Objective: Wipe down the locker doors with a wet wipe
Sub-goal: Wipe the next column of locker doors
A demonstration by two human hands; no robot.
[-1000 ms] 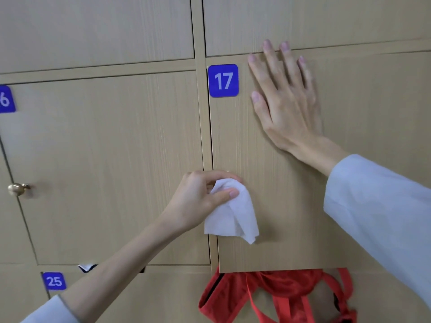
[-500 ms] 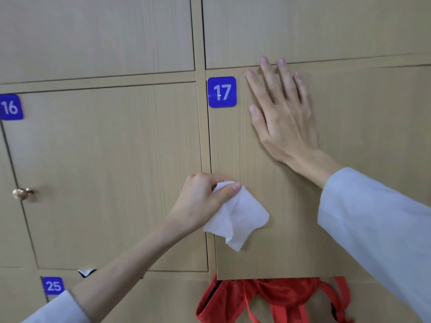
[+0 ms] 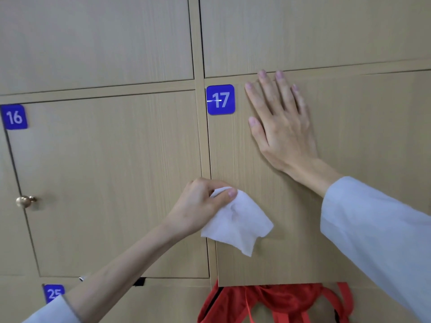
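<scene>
We are looking at three blue number plates, 16 (image 3: pixel 14 117), 17 (image 3: pixel 220 99) and 25 (image 3: pixel 53 293), one brass knob (image 3: pixel 25 201), one white wet wipe (image 3: pixel 238 223), and two hands. The right hand (image 3: pixel 281 123) is lying flat on the locker door 17 (image 3: pixel 349 136), fingers straight and spread, pointing toward 11 o'clock, grasping nothing, its pale sleeve (image 3: pixel 377 238) running off toward 4 o'clock. The left hand (image 3: pixel 200 206) is reaching up from 7 o'clock, forearm bare, fingers curled, and it is pinching the wet wipe between thumb and fingers. We are seeing the wipe hanging from that pinch toward 4 o'clock of the hand, draping against the left edge of door 17, at about 7 o'clock from the right hand. Below the door's bottom edge, red fabric with straps (image 3: pixel 277 304) is showing at 6 o'clock.
</scene>
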